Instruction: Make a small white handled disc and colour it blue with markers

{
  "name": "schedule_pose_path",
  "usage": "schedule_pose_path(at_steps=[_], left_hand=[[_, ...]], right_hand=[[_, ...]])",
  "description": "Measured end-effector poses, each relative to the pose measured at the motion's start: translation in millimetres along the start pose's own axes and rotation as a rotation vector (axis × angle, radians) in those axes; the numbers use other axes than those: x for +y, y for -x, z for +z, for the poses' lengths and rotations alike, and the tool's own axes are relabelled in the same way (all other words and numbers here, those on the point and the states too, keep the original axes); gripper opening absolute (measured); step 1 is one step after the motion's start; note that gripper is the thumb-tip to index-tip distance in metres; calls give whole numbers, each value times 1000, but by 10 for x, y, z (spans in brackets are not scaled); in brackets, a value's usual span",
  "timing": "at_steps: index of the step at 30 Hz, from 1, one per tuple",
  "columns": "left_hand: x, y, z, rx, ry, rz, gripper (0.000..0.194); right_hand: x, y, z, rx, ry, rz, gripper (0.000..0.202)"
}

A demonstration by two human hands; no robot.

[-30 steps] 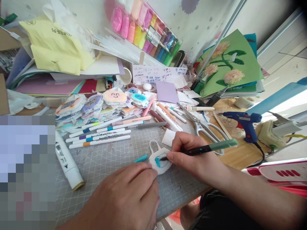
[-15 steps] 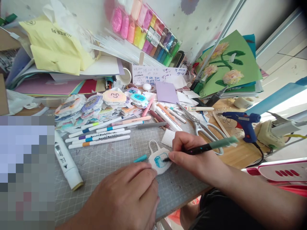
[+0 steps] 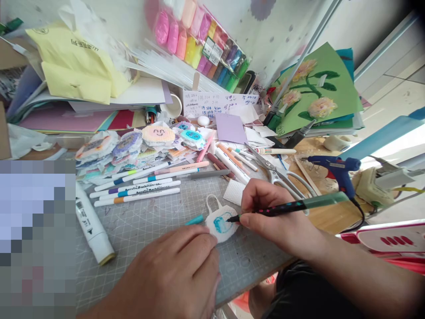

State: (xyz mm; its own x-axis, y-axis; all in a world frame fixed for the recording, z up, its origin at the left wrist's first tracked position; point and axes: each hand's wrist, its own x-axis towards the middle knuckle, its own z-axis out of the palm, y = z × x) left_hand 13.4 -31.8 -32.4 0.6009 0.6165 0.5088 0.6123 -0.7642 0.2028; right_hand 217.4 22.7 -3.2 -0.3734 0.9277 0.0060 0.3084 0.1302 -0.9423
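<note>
A small white padded piece with a looped strap lies on the grey cutting mat, a blue outline drawn on it. My left hand pinches its left edge between thumb and fingers. In my right hand is a black marker with a green end, its tip at the upper right of the blue drawing. A teal cap lies just beyond my left fingertips. A folded white tissue is behind the piece.
White markers and decorated padded pieces lie at the back left. A thick marker is at the left. Scissors, a blue glue gun and a power strip sit to the right. A purple paper stands behind.
My right hand has shifted slightly right and the marker has tilted lower, its tip now more visible on the piece. My left hand has hardly moved.
</note>
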Motion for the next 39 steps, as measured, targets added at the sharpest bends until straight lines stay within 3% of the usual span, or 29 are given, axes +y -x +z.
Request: schedule_pose_path(at_steps=[3, 7, 11, 15, 20, 29, 39], left_hand=[[-7, -3, -9, 20, 2, 49, 30], [2, 17, -31, -27, -7, -5, 29], [2, -12, -24, 9, -7, -6, 29], [-14, -1, 0, -32, -115, -50, 28], [-20, 88, 24, 14, -235, -21, 30], [43, 32, -12, -57, -157, -117, 25], [39, 78, 12, -68, -221, -44, 27]], right_hand=[[-30, 9, -7, -19, 11, 4, 11], [-49, 29, 11, -52, 139, -13, 12], [-48, 38, 10, -99, 156, 3, 9], [-52, 26, 5, -75, 154, 10, 11], [-68, 12, 16, -86, 135, 23, 13], [-55, 48, 21, -85, 140, 19, 13], [-69, 10, 48, -69, 156, 18, 15]])
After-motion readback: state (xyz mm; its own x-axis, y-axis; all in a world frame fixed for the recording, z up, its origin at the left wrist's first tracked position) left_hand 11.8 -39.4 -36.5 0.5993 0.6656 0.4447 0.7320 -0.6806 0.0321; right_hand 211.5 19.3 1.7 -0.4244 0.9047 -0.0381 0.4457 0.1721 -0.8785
